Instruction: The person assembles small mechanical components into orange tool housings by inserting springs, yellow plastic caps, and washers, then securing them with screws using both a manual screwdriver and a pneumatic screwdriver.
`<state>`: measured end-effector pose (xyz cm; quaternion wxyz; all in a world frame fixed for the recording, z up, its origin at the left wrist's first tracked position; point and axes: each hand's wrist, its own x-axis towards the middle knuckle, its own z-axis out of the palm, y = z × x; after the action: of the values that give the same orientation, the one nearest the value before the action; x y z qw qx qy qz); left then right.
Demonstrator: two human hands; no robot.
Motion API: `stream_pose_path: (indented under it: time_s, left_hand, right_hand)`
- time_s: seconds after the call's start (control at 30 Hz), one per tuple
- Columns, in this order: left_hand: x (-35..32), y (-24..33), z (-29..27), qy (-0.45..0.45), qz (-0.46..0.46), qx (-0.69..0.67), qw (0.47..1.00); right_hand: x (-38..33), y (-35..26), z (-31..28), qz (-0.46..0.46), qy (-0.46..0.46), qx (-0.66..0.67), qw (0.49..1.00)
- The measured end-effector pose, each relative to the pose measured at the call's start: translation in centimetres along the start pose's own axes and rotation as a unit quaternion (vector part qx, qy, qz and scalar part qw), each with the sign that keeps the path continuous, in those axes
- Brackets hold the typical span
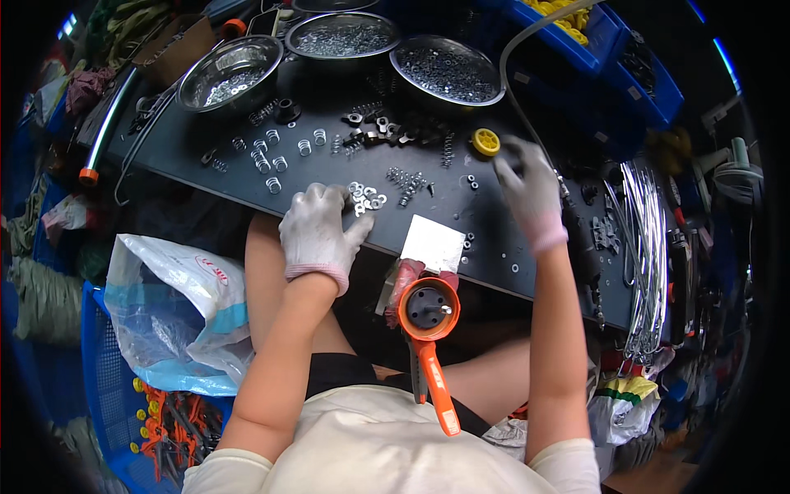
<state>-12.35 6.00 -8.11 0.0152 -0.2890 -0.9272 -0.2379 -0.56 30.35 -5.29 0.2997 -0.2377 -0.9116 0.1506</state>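
Note:
My left hand (317,233), in a white knit glove, rests on the near edge of the black table (485,222), its fingers touching a small heap of silver washers (366,198). My right hand (531,189), also gloved, reaches further out; its fingers are curled just right of a yellow plastic wheel (485,142). Whether it grips anything is hidden. An orange handled tool (429,329) with a round black-holed head lies in my lap, under the table edge. A white card (434,244) lies between my hands.
Three steel bowls (230,72) (341,34) (447,70) of small metal parts stand at the back. Springs (267,152) and black parts (378,128) are scattered mid-table. Bent wire rods (646,239) hang at the right. A plastic bag (177,309) and a blue crate (107,387) sit at my left.

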Motion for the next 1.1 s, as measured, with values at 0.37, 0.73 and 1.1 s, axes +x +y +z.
stream_pose_path:
  time_s: [0.37,0.73,1.1]
  left_hand:
    - [-0.4,1.7,3.1,0.108,0.017,0.08,0.991]
    - [-0.4,0.3,1.4,0.062,0.077,-0.004,0.995]
    - [-1.6,-1.0,1.8,0.062,0.173,-0.072,0.98]
  right_hand:
    - [3.2,6.1,2.1,0.0,-0.105,0.021,0.994]
    - [-8.5,-2.4,-4.3,0.168,0.005,0.146,0.975]
    - [-12.8,-5.3,-5.7,0.266,0.095,0.235,0.93]
